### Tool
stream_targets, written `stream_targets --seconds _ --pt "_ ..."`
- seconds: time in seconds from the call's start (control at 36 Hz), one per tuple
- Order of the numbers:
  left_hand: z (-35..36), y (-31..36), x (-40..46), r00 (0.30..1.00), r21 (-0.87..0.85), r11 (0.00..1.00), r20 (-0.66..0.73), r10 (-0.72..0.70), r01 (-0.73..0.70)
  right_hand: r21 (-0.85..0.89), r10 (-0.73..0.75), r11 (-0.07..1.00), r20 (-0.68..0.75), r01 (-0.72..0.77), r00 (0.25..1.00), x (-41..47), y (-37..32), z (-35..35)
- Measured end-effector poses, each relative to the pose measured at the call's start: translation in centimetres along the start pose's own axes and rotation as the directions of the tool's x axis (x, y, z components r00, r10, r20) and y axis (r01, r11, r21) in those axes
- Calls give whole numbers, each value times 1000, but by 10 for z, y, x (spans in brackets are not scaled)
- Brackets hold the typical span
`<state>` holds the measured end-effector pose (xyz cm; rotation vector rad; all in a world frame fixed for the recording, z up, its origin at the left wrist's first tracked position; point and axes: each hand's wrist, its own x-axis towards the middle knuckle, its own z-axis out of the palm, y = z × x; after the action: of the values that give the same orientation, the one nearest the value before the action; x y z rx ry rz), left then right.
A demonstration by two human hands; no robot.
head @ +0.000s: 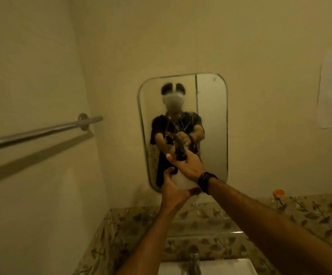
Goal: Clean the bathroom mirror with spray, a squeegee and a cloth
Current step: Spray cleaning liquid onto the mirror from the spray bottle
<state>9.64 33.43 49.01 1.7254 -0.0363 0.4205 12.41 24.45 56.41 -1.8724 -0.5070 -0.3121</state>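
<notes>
Before mirror (210,120), spray bottle (183,180) between both hands (upright)

White spray bottle (183,180) with black trigger, leaf-patterned green-beige tiles (309,213), cream wall (260,46), black wristband (205,181).

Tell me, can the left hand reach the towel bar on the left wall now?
Probably not at once. The left hand is busy holding up the spray bottle from below, near the mirror. Nothing blocks the way to the towel bar, but the hand must first let go.
</notes>
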Motion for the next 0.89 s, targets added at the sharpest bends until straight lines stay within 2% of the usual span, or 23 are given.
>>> stream_targets --seconds 0.08,0.36,0.5,0.61,0.72,0.89 --pt "-12 22 15 1000 -18 1000 -15 11 -11 52 10 999 34 -11 999 18 -23 2" --pt "-33 88 43 999 -79 997 -52 14 -18 28 74 997 35 -75 997 76 -90 -4" --pt "-36 99 51 997 -111 993 -68 -42 35 -2 75 997 -7 -75 997 89 -100 -4" --pt "-34 104 53 996 -152 987 -65 -65 54 -78 77 994 -3 -77 997 89 -106 -10" --pt "-28 107 53 997 -140 988 -35 -66 61 -172 46 984 -64 -56 997 80 -107 -22" --pt "-14 111 56 996 -128 989 -25 -80 76 -142 77 986 -81 -88 994 89 -98 -30"
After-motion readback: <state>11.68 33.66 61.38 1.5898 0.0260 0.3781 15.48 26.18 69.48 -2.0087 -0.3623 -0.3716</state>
